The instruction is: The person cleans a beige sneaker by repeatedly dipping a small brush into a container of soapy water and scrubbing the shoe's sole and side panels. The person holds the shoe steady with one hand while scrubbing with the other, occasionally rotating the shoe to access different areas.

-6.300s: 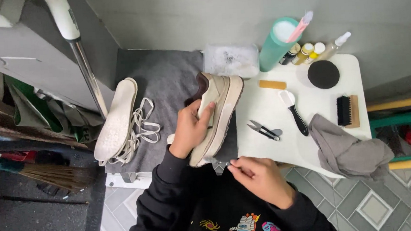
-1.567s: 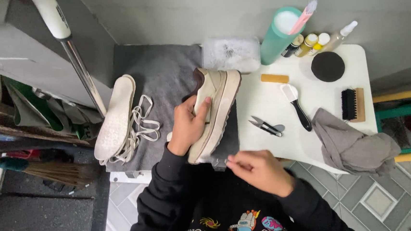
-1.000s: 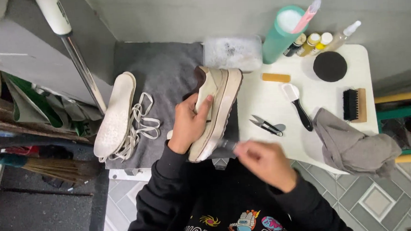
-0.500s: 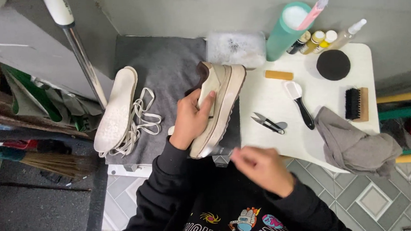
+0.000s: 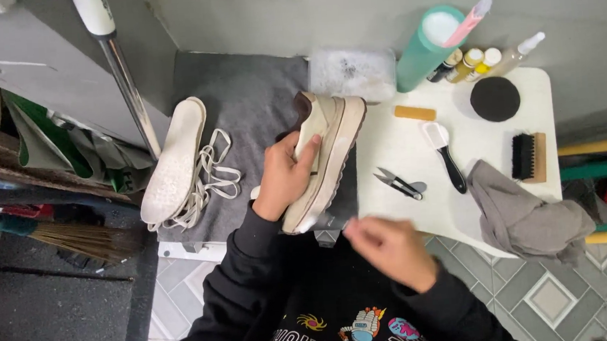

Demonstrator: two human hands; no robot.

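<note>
My left hand (image 5: 286, 177) grips a beige sneaker (image 5: 330, 151) tilted on its side, thick sole facing right, over a grey mat (image 5: 249, 110). My right hand (image 5: 387, 246) is blurred, near the table's front edge just right of the shoe's toe, fingers curled; I cannot tell whether it pinches anything. A white insole (image 5: 173, 162) and loose white laces (image 5: 211, 177) lie on the mat to the left.
The white table (image 5: 393, 132) holds small snips (image 5: 398, 183), a white-headed brush (image 5: 443, 146), a wooden bristle brush (image 5: 528, 156), a grey cloth (image 5: 527, 212), a black round pad (image 5: 495, 98), bottles (image 5: 477, 62), a teal cylinder (image 5: 425, 51). A foamy tub (image 5: 352, 73) sits behind; a broom (image 5: 73, 240) lies left.
My right hand has shifted about near the shoe's toe and the table's front edge, moving quickly. My left hand has kept hold of the sneaker in nearly the same pose.
</note>
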